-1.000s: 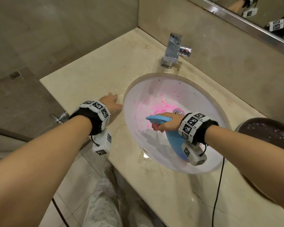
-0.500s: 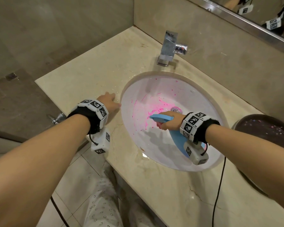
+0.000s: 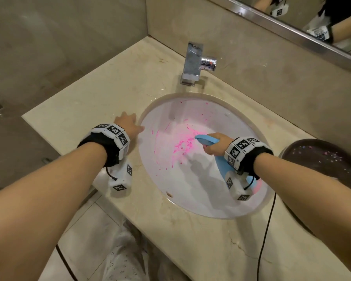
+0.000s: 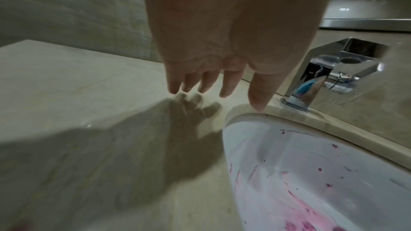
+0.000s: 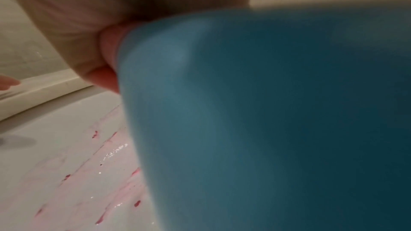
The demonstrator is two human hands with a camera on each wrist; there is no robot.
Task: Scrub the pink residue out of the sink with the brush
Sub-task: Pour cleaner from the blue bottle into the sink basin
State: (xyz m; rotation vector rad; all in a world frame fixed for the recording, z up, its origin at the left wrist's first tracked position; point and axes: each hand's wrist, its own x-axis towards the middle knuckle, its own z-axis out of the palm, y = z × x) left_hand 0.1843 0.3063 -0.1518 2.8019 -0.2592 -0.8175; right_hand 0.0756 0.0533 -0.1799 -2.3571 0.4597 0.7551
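The pink residue [image 3: 180, 145] smears the sink [image 3: 190, 199] basin from centre toward 9 o'clock. The blue brush [image 3: 206, 139] lies in the basin, its tip at the residue, handle running toward 4 o'clock. The right hand [image 3: 217, 146] has its fingers wrapped round it. The left hand [image 3: 127, 123] rests on the counter [image 3: 89, 110] at the rim's 9 o'clock, fingers [image 4: 230, 85] straight and slightly spread. The faucet [image 3: 193, 63] stands at 12.

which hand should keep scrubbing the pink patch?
Right. The right hand already grips the blue brush beside the pink residue in the sink; the left hand is open on the counter.
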